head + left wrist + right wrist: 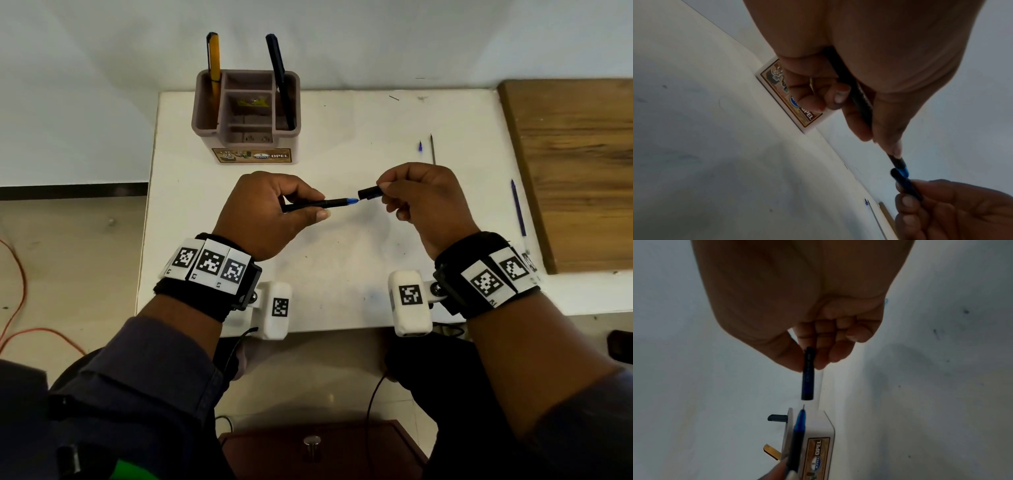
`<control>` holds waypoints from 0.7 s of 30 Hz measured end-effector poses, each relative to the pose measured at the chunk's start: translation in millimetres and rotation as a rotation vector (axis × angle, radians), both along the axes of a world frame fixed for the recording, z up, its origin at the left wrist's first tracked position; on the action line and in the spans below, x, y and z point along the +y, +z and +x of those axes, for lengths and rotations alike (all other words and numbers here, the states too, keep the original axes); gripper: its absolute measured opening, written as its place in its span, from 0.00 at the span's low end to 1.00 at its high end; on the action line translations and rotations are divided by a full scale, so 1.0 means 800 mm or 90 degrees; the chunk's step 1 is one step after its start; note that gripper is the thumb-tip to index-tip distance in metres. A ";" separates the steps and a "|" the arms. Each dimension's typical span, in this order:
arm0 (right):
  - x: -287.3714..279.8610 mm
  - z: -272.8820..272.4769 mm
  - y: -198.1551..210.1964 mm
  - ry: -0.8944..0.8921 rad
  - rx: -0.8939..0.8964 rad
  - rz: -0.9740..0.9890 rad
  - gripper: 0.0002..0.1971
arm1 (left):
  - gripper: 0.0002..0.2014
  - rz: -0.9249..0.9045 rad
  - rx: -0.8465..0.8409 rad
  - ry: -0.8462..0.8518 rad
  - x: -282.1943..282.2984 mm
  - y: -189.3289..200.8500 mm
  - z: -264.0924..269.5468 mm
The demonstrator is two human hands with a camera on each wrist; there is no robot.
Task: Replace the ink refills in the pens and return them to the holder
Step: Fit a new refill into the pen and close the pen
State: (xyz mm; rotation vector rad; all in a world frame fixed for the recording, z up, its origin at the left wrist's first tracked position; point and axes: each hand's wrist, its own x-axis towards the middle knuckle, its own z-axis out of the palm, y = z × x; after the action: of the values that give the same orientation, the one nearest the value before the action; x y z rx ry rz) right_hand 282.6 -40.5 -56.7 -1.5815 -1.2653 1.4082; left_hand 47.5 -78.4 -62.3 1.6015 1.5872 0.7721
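My left hand grips a black pen with a blue tip section, pointing right above the white table. My right hand pinches the black pen cap between thumb and fingers, its open end just clear of the pen's tip. In the right wrist view the cap hangs a short gap above the blue tip. In the left wrist view the pen runs through my curled fingers to the cap. The brown pen holder stands behind, holding a yellow pen and a dark pen.
Loose refills lie on the table: a thin grey one and a small blue piece behind my right hand, and a long blue refill at the right. A wooden board borders the table's right side.
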 end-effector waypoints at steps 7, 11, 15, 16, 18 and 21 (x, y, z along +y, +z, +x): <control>0.000 -0.002 0.004 -0.049 0.036 0.055 0.11 | 0.06 -0.003 -0.009 0.016 0.000 0.002 -0.003; -0.005 -0.010 0.003 0.018 0.013 0.040 0.08 | 0.06 0.000 -0.006 0.013 -0.001 0.002 -0.003; -0.013 -0.021 0.003 0.087 0.006 0.035 0.06 | 0.07 0.001 -0.014 0.001 -0.002 0.002 0.000; -0.014 -0.023 0.002 0.096 0.003 0.033 0.05 | 0.07 0.003 -0.013 -0.005 -0.002 0.002 0.001; -0.016 -0.025 0.002 0.109 0.002 0.030 0.05 | 0.07 0.005 -0.012 -0.018 -0.002 0.002 0.002; -0.018 -0.027 0.003 0.108 0.011 0.029 0.04 | 0.10 0.008 -0.015 -0.022 -0.002 0.001 0.001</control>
State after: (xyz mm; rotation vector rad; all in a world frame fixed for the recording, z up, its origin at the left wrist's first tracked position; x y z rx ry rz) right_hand 261.0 -55.3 -54.6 -1.4578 -1.4382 1.4821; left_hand 47.9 -79.7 -61.2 1.6183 1.5380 0.7805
